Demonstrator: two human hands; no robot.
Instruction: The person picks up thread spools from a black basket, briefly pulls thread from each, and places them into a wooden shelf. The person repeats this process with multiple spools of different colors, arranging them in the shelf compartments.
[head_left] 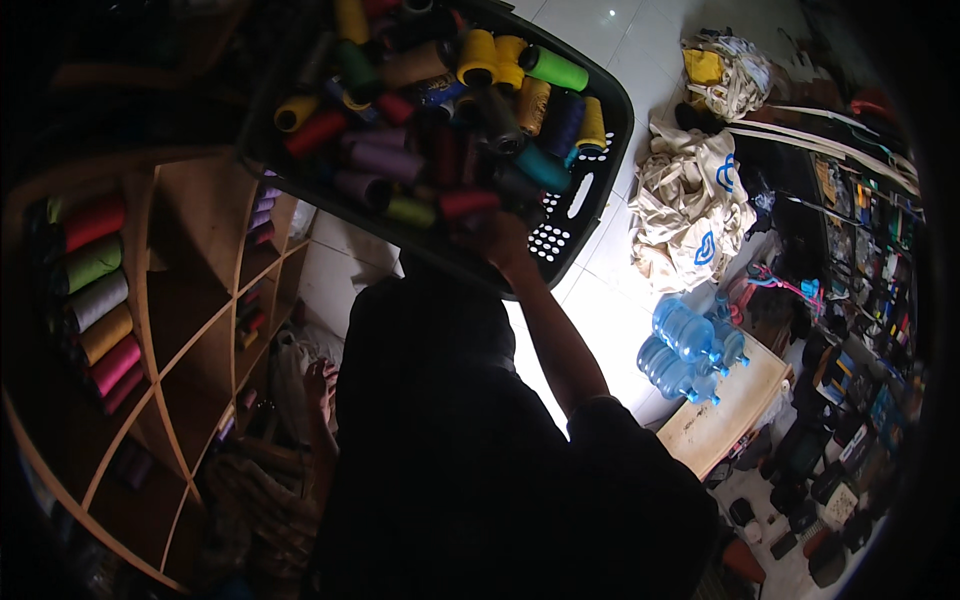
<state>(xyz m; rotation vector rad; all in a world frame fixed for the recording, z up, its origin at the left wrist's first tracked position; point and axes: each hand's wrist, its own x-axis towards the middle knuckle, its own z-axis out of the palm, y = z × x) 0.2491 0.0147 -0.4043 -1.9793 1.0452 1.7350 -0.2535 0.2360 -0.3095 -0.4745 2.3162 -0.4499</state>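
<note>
A dark plastic basket (612, 120) with a perforated wall is heaped with thread spools in many colours. My right hand (495, 240) reaches in over its near edge, in shadow, and its fingers close around a dark pink thread spool (468, 204). Beside that spool lie a yellow-green spool (410, 211) and several purple spools (385, 160). My left hand (318, 383) is low at the left, close to the shelf and a pale plastic bag (290, 375). Its fingers look loosely apart, with nothing visible in them.
A wooden shelf (200, 345) with square compartments stands at left, a row of spools (105, 300) in one. Cream fabric bags (690, 215) lie on the tiled floor at right. Blue water bottles (685, 335) lie by a wooden table (730, 410). Cluttered goods fill the far right.
</note>
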